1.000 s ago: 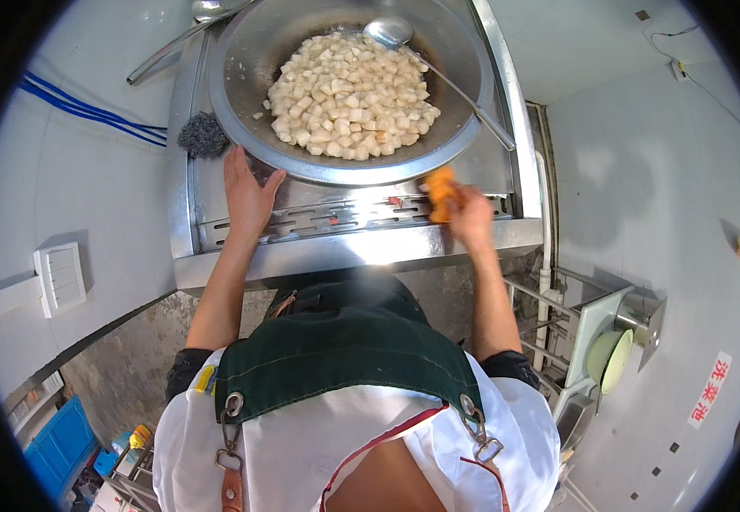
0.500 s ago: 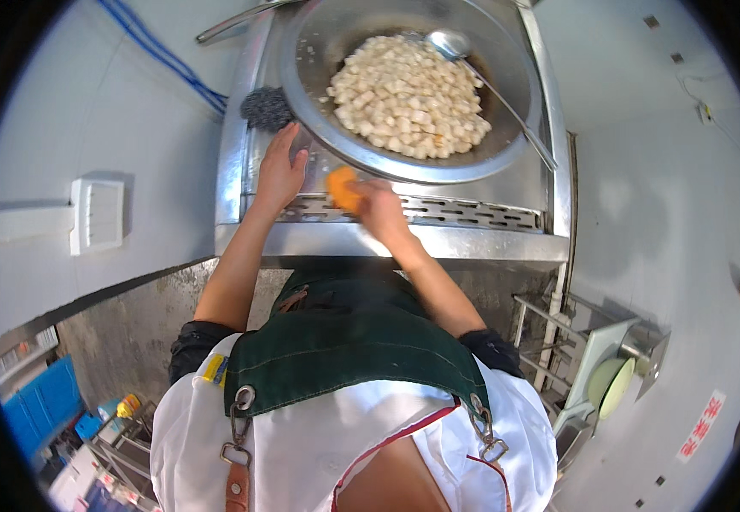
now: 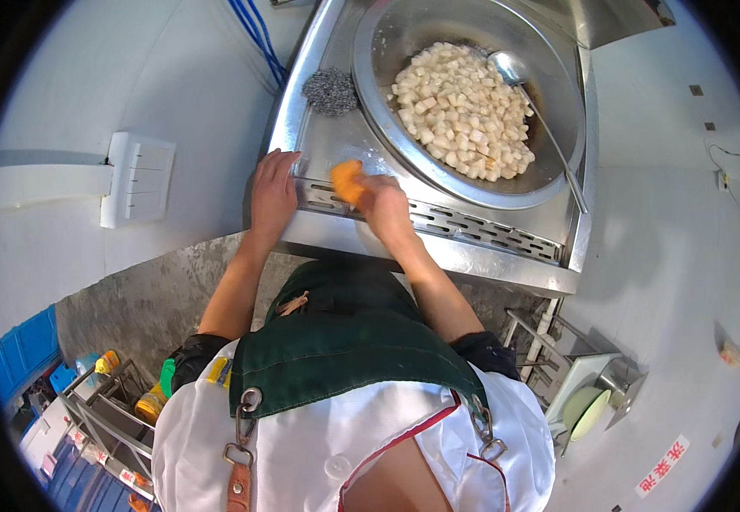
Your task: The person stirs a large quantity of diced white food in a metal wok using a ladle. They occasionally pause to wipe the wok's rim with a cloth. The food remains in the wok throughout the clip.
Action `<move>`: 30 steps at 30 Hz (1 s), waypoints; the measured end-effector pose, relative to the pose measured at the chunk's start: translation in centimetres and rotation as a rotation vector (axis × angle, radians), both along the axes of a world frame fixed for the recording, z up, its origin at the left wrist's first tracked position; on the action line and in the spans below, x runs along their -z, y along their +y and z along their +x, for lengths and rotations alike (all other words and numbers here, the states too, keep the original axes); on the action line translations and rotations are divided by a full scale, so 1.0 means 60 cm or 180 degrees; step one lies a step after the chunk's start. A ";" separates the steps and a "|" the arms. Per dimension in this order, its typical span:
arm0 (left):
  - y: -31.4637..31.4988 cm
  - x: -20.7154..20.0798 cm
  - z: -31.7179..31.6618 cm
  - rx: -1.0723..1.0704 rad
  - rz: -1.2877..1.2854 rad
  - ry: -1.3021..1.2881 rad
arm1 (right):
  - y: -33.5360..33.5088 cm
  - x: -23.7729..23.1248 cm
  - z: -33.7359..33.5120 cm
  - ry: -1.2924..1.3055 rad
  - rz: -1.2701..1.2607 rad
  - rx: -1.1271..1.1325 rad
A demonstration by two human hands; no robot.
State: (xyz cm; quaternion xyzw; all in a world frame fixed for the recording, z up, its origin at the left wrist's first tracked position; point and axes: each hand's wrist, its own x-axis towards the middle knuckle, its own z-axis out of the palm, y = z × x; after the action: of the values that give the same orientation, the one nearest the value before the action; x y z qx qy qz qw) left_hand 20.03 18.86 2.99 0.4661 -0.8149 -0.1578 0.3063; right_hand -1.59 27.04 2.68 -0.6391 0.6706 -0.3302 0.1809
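Note:
My right hand grips an orange sponge, pressed to the stainless steel counter just behind its slotted drain strip. Small wet bits lie on the steel beside it. My left hand rests on the counter's front left corner, fingers stretched out and holding nothing. Beyond it lies a grey steel-wool scourer, close to the rim of a large metal wok. Whitish cubes of food fill the wok's middle, and a long-handled ladle leans in it.
A white switch panel is on the left wall, with blue cables farther up. At lower right a rack holds a green round dish. Shelving with bottles stands at lower left.
My left hand has drawn back from beside the scourer to the counter's front left corner. The right hand keeps the sponge near the drain strip. The whole view has turned and shifted.

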 end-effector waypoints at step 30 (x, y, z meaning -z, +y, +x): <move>-0.011 0.006 0.005 -0.0122 -0.0184 0.0508 | -0.132 0.015 0.047 0.0224 0.0198 -0.1250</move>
State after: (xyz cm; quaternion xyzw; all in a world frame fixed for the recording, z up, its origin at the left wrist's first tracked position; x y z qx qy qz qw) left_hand 20.35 18.18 2.63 0.4585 -0.7830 -0.1650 0.3866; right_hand 1.24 19.13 1.79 -0.7629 0.5489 -0.2452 0.2379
